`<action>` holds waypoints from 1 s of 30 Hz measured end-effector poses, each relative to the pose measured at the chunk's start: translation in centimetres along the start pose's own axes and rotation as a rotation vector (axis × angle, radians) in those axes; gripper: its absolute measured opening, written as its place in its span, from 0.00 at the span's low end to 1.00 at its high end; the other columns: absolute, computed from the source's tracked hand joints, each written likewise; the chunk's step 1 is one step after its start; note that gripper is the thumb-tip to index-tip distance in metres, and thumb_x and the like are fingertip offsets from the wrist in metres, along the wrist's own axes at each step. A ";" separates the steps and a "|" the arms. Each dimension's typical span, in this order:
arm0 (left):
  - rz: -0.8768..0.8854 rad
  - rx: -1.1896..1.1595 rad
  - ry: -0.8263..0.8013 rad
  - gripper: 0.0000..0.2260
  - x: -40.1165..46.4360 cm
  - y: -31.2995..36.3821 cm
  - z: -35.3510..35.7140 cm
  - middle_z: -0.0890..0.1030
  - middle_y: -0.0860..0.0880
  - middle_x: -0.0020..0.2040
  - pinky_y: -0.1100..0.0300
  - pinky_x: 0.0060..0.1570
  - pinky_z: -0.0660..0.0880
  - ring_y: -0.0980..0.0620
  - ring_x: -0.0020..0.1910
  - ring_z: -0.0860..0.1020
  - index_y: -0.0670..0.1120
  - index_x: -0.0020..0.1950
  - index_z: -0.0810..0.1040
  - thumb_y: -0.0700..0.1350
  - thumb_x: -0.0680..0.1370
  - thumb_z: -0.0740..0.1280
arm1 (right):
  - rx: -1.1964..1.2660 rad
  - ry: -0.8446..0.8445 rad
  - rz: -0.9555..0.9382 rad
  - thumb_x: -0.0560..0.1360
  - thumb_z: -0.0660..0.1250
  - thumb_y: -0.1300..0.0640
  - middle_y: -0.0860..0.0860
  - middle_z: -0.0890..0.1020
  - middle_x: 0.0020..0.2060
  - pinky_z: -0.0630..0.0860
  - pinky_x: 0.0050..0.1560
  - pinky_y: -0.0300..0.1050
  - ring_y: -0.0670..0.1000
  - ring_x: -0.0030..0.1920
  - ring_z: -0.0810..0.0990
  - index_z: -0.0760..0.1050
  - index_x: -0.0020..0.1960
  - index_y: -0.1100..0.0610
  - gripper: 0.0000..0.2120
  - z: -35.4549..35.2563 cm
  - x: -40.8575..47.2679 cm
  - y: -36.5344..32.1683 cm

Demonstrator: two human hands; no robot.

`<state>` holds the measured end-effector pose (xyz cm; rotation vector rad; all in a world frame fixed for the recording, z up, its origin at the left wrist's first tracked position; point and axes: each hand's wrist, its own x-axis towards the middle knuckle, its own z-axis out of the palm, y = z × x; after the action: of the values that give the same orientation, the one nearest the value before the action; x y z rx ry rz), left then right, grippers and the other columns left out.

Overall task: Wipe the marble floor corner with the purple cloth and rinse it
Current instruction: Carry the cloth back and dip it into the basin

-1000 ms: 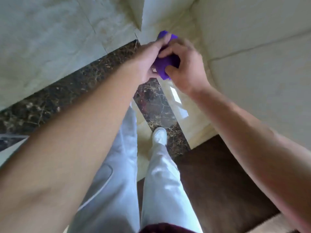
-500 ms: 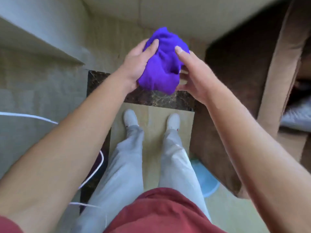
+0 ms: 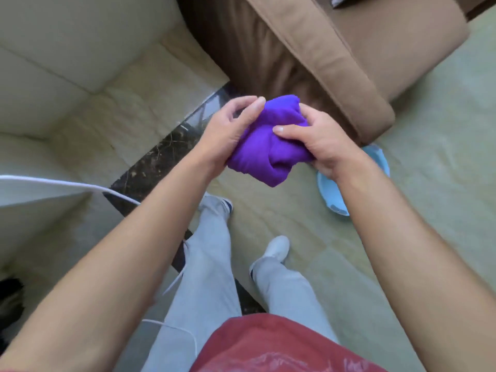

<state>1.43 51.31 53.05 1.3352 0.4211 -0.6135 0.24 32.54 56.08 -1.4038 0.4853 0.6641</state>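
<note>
Purple cloth (image 3: 264,142): bunched, held in the air between both hands, above the floor.
Left hand (image 3: 225,132): fingers curled against the cloth's left side.
Right hand (image 3: 315,138): thumb and fingers gripping its right side.
Blue basin (image 3: 331,194): on the floor, right, partly hidden behind the right forearm.
Marble floor (image 3: 442,162): pale, with a dark strip at left.

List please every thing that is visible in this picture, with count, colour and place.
cloth: 1, purple, bunched between both hands, centre
basin: 1, light blue, on floor right of centre, partly behind right forearm
sofa: 1, brown, top right
cable: 1, white, left side, runs down toward the legs
floor strip: 1, dark marble, diagonal, centre left
floor: beige marble, all around
left hand: 1, grips cloth's left side
right hand: 1, grips cloth's right side
legs: 2, grey trousers, white shoes, bottom centre
</note>
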 end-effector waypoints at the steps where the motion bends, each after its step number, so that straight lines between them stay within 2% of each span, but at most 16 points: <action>1: -0.030 -0.009 -0.008 0.19 -0.8 -1.4 3.2 0.84 0.48 0.53 0.51 0.59 0.81 0.53 0.52 0.82 0.47 0.56 0.82 0.58 0.73 0.74 | 0.057 0.057 -0.026 0.74 0.72 0.68 0.55 0.85 0.47 0.80 0.53 0.51 0.54 0.50 0.83 0.79 0.56 0.61 0.12 -2.5 -2.5 1.7; 3: -0.098 -0.024 0.009 0.17 -2.1 -3.6 9.0 0.82 0.44 0.50 0.45 0.59 0.79 0.48 0.50 0.81 0.45 0.53 0.82 0.58 0.75 0.72 | 0.167 0.179 -0.071 0.73 0.72 0.69 0.53 0.85 0.45 0.81 0.53 0.52 0.53 0.49 0.83 0.78 0.54 0.57 0.13 -6.8 -6.7 4.6; 5: -0.156 0.005 0.043 0.19 -3.5 -5.1 14.3 0.81 0.44 0.48 0.50 0.48 0.80 0.47 0.45 0.81 0.44 0.54 0.81 0.59 0.76 0.70 | 0.352 0.297 -0.118 0.73 0.71 0.72 0.58 0.83 0.50 0.79 0.61 0.59 0.57 0.52 0.82 0.77 0.56 0.57 0.15 -11.3 -10.6 6.6; 7: -0.238 0.042 -0.082 0.24 -4.5 -6.4 18.7 0.83 0.45 0.53 0.53 0.44 0.80 0.49 0.46 0.83 0.45 0.60 0.80 0.64 0.77 0.66 | 0.552 0.414 -0.128 0.73 0.69 0.74 0.61 0.81 0.52 0.77 0.64 0.63 0.60 0.54 0.81 0.76 0.57 0.58 0.17 -15.2 -13.4 8.1; 10: -0.302 0.123 -0.325 0.27 -5.3 -8.5 25.0 0.83 0.44 0.66 0.45 0.52 0.83 0.45 0.60 0.84 0.46 0.72 0.75 0.62 0.79 0.65 | 0.810 0.543 -0.107 0.73 0.64 0.77 0.66 0.79 0.56 0.76 0.64 0.65 0.65 0.56 0.81 0.73 0.64 0.67 0.21 -20.3 -15.7 9.9; 12: -0.303 0.112 -0.373 0.25 -4.9 -9.7 28.4 0.81 0.42 0.68 0.42 0.57 0.81 0.42 0.66 0.80 0.43 0.73 0.74 0.57 0.81 0.66 | 0.906 0.564 -0.058 0.73 0.62 0.77 0.69 0.78 0.58 0.75 0.66 0.68 0.68 0.58 0.80 0.71 0.67 0.72 0.22 -22.6 -16.2 11.1; 15: -0.389 0.103 -0.413 0.25 -2.8 -11.7 32.8 0.80 0.38 0.68 0.42 0.70 0.74 0.39 0.70 0.77 0.38 0.72 0.75 0.55 0.82 0.66 | 1.004 0.552 0.059 0.74 0.61 0.71 0.67 0.78 0.58 0.73 0.67 0.67 0.66 0.58 0.79 0.71 0.69 0.73 0.23 -25.9 -16.7 13.0; 18: -0.417 0.156 -0.440 0.21 0.2 -13.6 35.6 0.79 0.37 0.68 0.44 0.71 0.74 0.40 0.69 0.78 0.37 0.70 0.76 0.47 0.81 0.68 | 1.069 0.493 0.052 0.77 0.63 0.67 0.65 0.79 0.61 0.77 0.64 0.60 0.63 0.59 0.80 0.74 0.68 0.68 0.20 -29.5 -16.4 15.4; 21: -0.382 0.237 -0.409 0.19 3.4 -14.5 37.6 0.82 0.39 0.60 0.46 0.66 0.77 0.43 0.59 0.82 0.40 0.66 0.75 0.38 0.75 0.72 | 0.980 0.537 0.060 0.78 0.69 0.63 0.63 0.80 0.65 0.77 0.66 0.60 0.62 0.63 0.81 0.75 0.69 0.64 0.19 -32.9 -14.8 17.1; 23: -0.368 0.362 -0.333 0.21 6.5 -15.6 39.2 0.83 0.43 0.52 0.49 0.61 0.79 0.47 0.50 0.83 0.43 0.61 0.76 0.37 0.69 0.74 | 0.737 0.685 0.169 0.75 0.74 0.63 0.59 0.84 0.56 0.79 0.58 0.58 0.59 0.55 0.84 0.77 0.62 0.58 0.16 -35.7 -12.6 18.1; 24: -0.356 0.435 -0.334 0.20 8.0 -16.2 39.9 0.84 0.44 0.51 0.49 0.61 0.79 0.47 0.50 0.82 0.45 0.59 0.77 0.38 0.68 0.75 | 0.604 0.744 0.197 0.73 0.75 0.62 0.57 0.85 0.53 0.80 0.55 0.55 0.56 0.51 0.84 0.78 0.59 0.56 0.15 -36.9 -11.2 18.6; 26: -0.309 0.586 -0.329 0.17 11.4 -17.9 41.2 0.84 0.44 0.53 0.45 0.65 0.78 0.47 0.51 0.82 0.49 0.56 0.77 0.39 0.70 0.76 | 0.392 0.836 0.224 0.71 0.77 0.60 0.55 0.85 0.52 0.82 0.54 0.50 0.53 0.49 0.84 0.79 0.58 0.55 0.17 -39.0 -7.9 19.9; 28: -0.260 0.714 -0.306 0.17 15.4 -20.8 42.4 0.84 0.44 0.55 0.46 0.65 0.78 0.48 0.52 0.82 0.49 0.58 0.77 0.39 0.72 0.75 | 0.303 0.853 0.253 0.70 0.76 0.58 0.52 0.85 0.53 0.81 0.54 0.45 0.52 0.51 0.84 0.78 0.60 0.53 0.19 -41.2 -4.0 22.1; 30: -0.235 0.846 -0.281 0.23 19.5 -24.0 43.4 0.83 0.44 0.59 0.49 0.63 0.79 0.47 0.55 0.82 0.48 0.65 0.77 0.36 0.71 0.73 | 0.297 0.787 0.326 0.69 0.75 0.62 0.48 0.83 0.51 0.80 0.49 0.44 0.51 0.50 0.82 0.77 0.59 0.49 0.21 -42.9 0.1 25.3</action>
<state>-1.30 2.79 31.23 1.9708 0.0713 -1.2437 -13.70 -8.99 32.33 -1.2730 1.3973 0.2467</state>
